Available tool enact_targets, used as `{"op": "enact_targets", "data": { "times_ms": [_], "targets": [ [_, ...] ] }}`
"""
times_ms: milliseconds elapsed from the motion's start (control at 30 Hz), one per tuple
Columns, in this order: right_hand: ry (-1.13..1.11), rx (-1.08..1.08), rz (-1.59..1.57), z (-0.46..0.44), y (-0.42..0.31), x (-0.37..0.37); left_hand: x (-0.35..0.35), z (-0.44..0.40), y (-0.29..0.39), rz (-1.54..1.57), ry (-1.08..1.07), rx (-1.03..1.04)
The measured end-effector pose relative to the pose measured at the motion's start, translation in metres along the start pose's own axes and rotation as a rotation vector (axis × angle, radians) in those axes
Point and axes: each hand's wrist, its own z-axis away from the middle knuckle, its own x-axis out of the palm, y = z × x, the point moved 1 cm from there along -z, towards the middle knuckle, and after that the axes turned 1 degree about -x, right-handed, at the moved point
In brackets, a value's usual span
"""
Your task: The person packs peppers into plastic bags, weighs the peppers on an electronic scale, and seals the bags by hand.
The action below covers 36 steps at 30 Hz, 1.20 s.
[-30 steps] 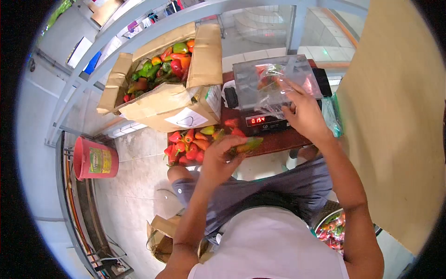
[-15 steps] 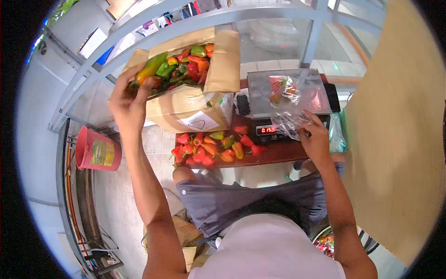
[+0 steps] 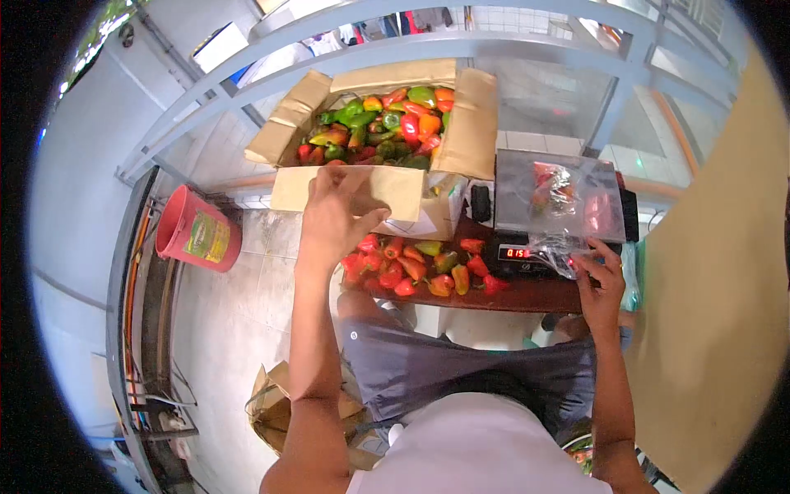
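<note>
My left hand (image 3: 333, 214) is over the front flap (image 3: 284, 189) of a cardboard box, thumb apart from the fingers and nothing visible in its grasp. Whether it touches the flap I cannot tell. Red, green and orange peppers (image 3: 378, 123) fill the box. My right hand (image 3: 602, 284) pinches the loose end of a clear plastic bag (image 3: 553, 245). The bag, with peppers inside, lies on the metal plate of a digital scale (image 3: 514, 218), whose red display reads about 0.15. Loose, mostly red peppers (image 3: 411, 267) lie in front of the box.
The dark red bench (image 3: 527, 298) carries the scale and loose peppers. A pink bucket (image 3: 197, 230) stands on the floor at left. Glass panels with a grey metal frame (image 3: 543, 53) run behind. A wooden board (image 3: 699, 288) rises at right, and an open cardboard box (image 3: 271, 412) sits lower left.
My left hand has moved from the box's left side, beside a green-orange pepper, to its front flap. My right hand stays at the bag's end. The whole view has shifted.
</note>
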Motion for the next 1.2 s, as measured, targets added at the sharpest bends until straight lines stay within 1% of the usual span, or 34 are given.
{"op": "enact_targets", "data": {
  "times_ms": [67,167,200,233,267,300,367,400,433,500,567,633,667,700,733,767,800,900,1000,1100,1200],
  "targets": [
    [-0.02,-0.058,0.057,-0.01,0.004,0.003,-0.011,-0.007,0.008,-0.018,0.041,0.143],
    [-0.012,-0.038,0.021,-0.025,-0.005,0.002,-0.014,-0.039,0.019,0.118,-0.067,0.186],
    [-0.008,-0.036,0.008,-0.034,-0.007,0.001,-0.015,-0.051,0.031,0.06,-0.023,0.214],
    [-0.048,-0.135,0.032,-0.052,-0.014,-0.002,-0.017,-0.064,0.048,0.003,0.022,0.24],
    [-0.099,-0.145,0.046,-0.068,-0.029,-0.008,-0.019,-0.073,0.064,-0.05,0.066,0.273],
    [-0.12,-0.184,0.086,-0.082,-0.034,-0.014,-0.016,-0.077,0.081,0.113,0.152,0.401],
    [-0.175,-0.225,0.137,-0.104,-0.045,-0.023,-0.016,-0.06,0.132,0.673,-0.012,0.567],
    [-0.209,-0.226,0.151,-0.113,-0.052,-0.028,0.005,-0.046,0.158,0.922,-0.11,0.614],
    [-0.244,-0.227,0.164,-0.122,-0.058,-0.033,0.025,-0.041,0.179,0.826,-0.185,0.662],
    [-0.271,-0.275,0.178,-0.123,-0.066,-0.033,0.106,-0.046,0.2,0.687,-0.224,0.622],
    [-0.284,-0.317,0.214,-0.12,-0.058,-0.026,0.187,-0.068,0.204,0.669,-0.235,0.434],
    [-0.247,-0.277,0.202,-0.11,-0.059,-0.016,0.248,-0.074,0.207,0.344,-0.232,0.606],
    [-0.227,-0.259,0.195,-0.104,-0.059,-0.009,0.255,-0.071,0.208,0.291,-0.101,0.682],
    [-0.207,-0.31,0.176,-0.098,-0.057,0.0,0.261,-0.067,0.208,0.231,0.041,0.745],
    [-0.154,-0.364,0.181,-0.092,-0.049,0.012,0.271,-0.064,0.207,0.208,0.112,0.751],
    [-0.174,-0.351,0.184,-0.082,-0.05,0.02,0.279,-0.059,0.203,0.201,0.153,0.734],
    [-0.192,-0.335,0.187,-0.073,-0.054,0.027,0.288,-0.056,0.197,0.193,0.136,0.696],
    [-0.327,-0.14,0.081,-0.06,-0.064,0.039,0.311,-0.051,0.18,0.173,0.06,0.593],
    [-0.344,-0.139,0.095,-0.055,-0.058,0.052,0.322,-0.047,0.162,0.163,-0.031,0.501],
    [-0.35,-0.123,0.066,-0.055,-0.063,0.047,0.322,-0.033,0.144,0.192,-0.116,0.427],
    [-0.341,-0.129,0.128,-0.055,-0.053,0.044,0.291,-0.006,0.131,0.244,-0.22,0.405]
  ]
}}
